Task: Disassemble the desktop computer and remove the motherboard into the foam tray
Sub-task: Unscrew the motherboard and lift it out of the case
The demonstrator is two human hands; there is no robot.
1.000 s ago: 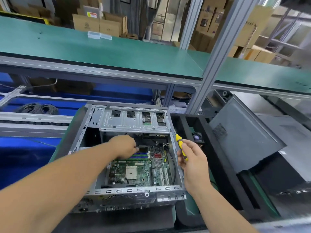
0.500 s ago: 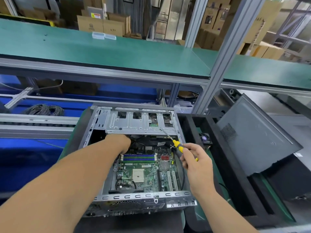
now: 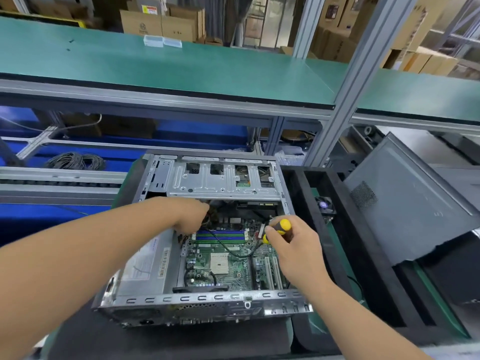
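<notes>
The open desktop case (image 3: pixel 207 298) lies on its side in front of me. Inside it, the green motherboard (image 3: pixel 220 266) sits flat on the floor of the case. My left hand (image 3: pixel 189 216) reaches in at the board's far left corner. Its fingers curl down round a bundle of cables (image 3: pixel 206 220), and the fingertips are hidden. My right hand (image 3: pixel 293 250) grips a yellow-and-black screwdriver (image 3: pixel 283 226), handle up, over the board's far right corner. The tip is hidden behind my fingers. A black foam tray (image 3: pixel 345 229) stands right of the case.
A silver power supply (image 3: pixel 145 266) fills the case's left side. A metal drive cage (image 3: pixel 223 180) spans the far end. A small fan (image 3: pixel 323 205) lies in the tray. A grey side panel (image 3: pixel 405 211) leans at the right, and a green shelf (image 3: pixel 181 66) runs overhead.
My right hand has turned the screwdriver from shaft pointing up-left to handle up over the board. My left hand has shifted slightly left, deeper among the cables. A black cable now lies across the board.
</notes>
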